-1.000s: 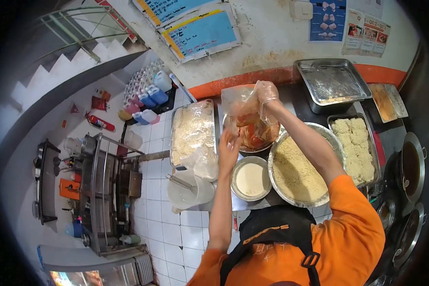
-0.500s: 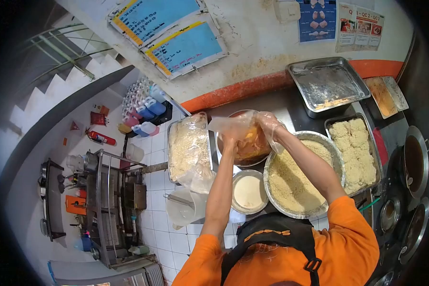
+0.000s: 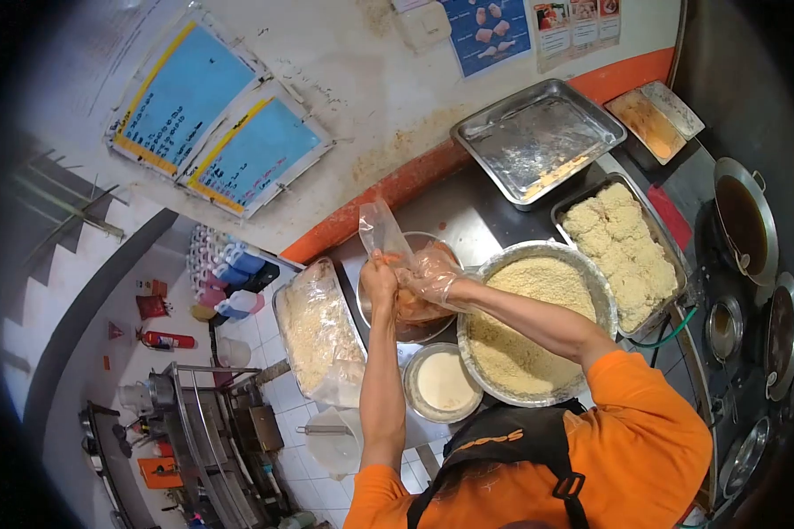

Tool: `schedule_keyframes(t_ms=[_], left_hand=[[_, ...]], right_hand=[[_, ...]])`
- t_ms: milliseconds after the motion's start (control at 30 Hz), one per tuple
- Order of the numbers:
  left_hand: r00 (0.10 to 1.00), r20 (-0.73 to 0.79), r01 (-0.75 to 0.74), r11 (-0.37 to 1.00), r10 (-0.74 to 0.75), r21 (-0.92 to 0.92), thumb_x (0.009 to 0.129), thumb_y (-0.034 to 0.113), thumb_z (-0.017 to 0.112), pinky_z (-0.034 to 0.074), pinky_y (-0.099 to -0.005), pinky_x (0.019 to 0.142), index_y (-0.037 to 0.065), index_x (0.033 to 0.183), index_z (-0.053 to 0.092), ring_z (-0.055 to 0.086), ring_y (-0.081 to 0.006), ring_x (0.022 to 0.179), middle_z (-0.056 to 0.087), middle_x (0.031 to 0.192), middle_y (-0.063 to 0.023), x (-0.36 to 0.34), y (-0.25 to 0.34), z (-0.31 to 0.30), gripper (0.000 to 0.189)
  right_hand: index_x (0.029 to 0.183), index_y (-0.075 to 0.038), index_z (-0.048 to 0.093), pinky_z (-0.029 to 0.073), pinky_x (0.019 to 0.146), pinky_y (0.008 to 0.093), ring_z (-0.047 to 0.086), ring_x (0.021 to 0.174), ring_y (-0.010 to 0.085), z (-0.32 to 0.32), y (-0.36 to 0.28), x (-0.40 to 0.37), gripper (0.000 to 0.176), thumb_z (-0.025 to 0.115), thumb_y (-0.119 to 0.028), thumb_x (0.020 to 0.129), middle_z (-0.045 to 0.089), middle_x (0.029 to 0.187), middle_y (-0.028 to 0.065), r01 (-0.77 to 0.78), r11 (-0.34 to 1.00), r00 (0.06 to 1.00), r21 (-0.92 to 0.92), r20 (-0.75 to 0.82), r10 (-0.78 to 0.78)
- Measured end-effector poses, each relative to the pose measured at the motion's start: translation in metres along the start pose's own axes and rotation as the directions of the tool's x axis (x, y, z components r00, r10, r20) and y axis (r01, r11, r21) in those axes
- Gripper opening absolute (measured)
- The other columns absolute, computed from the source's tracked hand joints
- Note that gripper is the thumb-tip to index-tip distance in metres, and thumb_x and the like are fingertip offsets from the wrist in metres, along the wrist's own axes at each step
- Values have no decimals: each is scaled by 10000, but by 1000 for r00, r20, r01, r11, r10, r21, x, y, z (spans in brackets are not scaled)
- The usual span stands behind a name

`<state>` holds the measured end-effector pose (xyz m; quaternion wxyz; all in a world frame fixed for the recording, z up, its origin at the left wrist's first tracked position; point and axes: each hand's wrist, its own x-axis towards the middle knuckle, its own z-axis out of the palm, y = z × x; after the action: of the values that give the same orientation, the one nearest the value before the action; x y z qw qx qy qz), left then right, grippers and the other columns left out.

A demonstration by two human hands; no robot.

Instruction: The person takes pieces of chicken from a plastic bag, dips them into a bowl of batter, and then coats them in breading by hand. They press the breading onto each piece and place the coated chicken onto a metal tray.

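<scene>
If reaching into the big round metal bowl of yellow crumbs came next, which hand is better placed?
Probably the right hand: it is covered in clear plastic, and its forearm crosses over the bowl. The left hand looks bare, sits farther away and seems to grip a clear plastic bag.

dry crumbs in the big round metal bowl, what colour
The dry crumbs are pale yellow, best in the head view.

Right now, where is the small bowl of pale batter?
In the head view, the small bowl sits just below centre, left of the large crumb-filled bowl and on the person's side of the bowl of reddish pieces.
</scene>
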<state>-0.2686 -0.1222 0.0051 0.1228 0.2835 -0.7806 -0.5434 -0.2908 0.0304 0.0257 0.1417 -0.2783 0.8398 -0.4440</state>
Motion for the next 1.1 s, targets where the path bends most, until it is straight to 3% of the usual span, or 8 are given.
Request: schedule_keyframes(t_ms=[267,333,400,500,667,800,933,1100], left_hand=[[984,122,-126,991,131,-51,1071,338,447,475,-317,629,-34,855,719,595,-162,657,687,776,-98,8,14,-3,509],[969,176,-162,984,171,-68,1068,355,455,476,-311,630,-35,869,723,600,-158,662,693,786,-92,7,17,-13,513],[933,323,-79,966,159,-247,1064,424,445,461,-317,590,9,898,751,564,-107,609,677,743,-35,-12,31,-32,542],[872,426,-123,950,242,-288,998,343,617,510,-286,674,-2,979,742,619,-113,715,705,848,-40,-54,54,-55,368],[925,277,-136,905,262,-403,913,216,752,531,-272,745,-13,1000,741,652,-110,819,720,933,-35,-99,63,-61,244],[837,512,-2,936,194,-351,968,186,672,526,-263,855,-4,1188,684,620,-99,994,667,1168,-25,-119,69,-78,290],[855,504,140,881,123,-453,979,265,653,453,-270,940,2,1096,719,591,-120,1024,689,1083,-59,-181,120,-92,295],[610,775,90,957,165,-275,1023,299,587,412,-290,1014,-1,1223,665,547,-121,1122,657,1201,-38,-218,170,-124,368]], right_hand=[[816,34,701,499,669,472,680,719,368,30,13,-5,564,543,-500,907,682,760,235,77,946,972,315,-236,0],[851,21,718,505,667,457,693,738,355,35,14,-3,588,546,-540,900,698,782,225,288,824,930,488,-347,-120],[933,-11,734,509,692,402,689,776,248,19,26,-3,529,582,-517,905,709,837,187,75,950,994,303,-95,-48],[1040,-18,727,498,763,296,587,845,93,-41,-38,-27,321,653,-314,938,700,924,37,189,695,982,694,-134,-133],[1150,-19,684,510,802,295,619,894,114,-60,-43,-32,339,653,-286,944,689,1053,14,116,701,960,703,101,-260],[1248,-31,630,512,894,319,634,994,145,-81,-61,-49,393,617,-306,968,675,1130,38,-1,608,876,794,294,-383],[1247,-22,641,444,1050,373,613,1149,258,-110,-62,-71,409,514,-337,1018,637,1287,124,451,811,733,372,364,-575],[1377,-66,548,488,928,350,622,1041,228,-142,-111,-119,438,508,-339,1038,649,1222,125,467,785,690,408,386,-612]])
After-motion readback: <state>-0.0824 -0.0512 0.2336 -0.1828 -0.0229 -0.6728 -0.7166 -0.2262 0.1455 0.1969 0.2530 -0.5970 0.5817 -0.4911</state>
